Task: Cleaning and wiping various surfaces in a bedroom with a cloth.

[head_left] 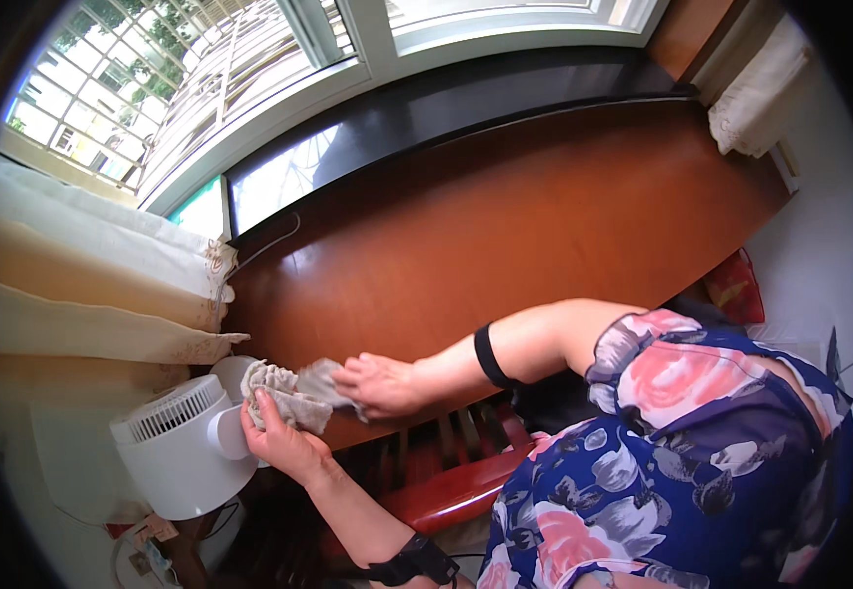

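Note:
A crumpled grey-beige cloth (294, 393) lies at the near left corner of a dark reddish wooden table (505, 216). My left hand (279, 442) grips the cloth from below at the table's edge. My right hand (379, 385) presses flat on the cloth's right side, fingers spread. A white round fan (176, 447) stands just left of my left hand, beside the table corner.
Cream curtains (83, 285) hang at the left. A dark window sill (446, 98) and window run along the table's far side. A red wooden chair (446, 481) sits under the table's near edge. A white cloth (760, 88) hangs at the far right.

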### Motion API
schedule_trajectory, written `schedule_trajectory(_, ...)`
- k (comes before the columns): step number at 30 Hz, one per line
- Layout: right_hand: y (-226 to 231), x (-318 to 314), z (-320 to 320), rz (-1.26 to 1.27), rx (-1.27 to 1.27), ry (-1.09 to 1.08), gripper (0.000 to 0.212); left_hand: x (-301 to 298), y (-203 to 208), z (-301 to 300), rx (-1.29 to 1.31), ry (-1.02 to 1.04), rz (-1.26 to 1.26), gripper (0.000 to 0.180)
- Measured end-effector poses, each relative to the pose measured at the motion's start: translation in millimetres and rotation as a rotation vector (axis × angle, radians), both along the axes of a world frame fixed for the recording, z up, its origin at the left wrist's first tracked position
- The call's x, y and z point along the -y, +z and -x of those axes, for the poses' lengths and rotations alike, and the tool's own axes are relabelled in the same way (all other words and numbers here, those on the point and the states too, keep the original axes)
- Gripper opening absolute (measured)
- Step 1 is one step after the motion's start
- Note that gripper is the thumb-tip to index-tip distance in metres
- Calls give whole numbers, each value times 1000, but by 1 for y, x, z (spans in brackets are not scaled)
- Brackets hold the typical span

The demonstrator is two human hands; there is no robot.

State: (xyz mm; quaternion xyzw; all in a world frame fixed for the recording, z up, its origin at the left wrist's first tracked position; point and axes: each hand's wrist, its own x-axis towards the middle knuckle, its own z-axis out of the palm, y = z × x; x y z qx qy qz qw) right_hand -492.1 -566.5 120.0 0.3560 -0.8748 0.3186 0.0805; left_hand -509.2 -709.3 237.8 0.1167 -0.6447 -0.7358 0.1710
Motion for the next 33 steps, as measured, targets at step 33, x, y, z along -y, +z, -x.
schedule_trajectory(33, 483, -243, -65, -259, 560, -496, 19, -83, 6, -20, 161, -721, -172, 17)
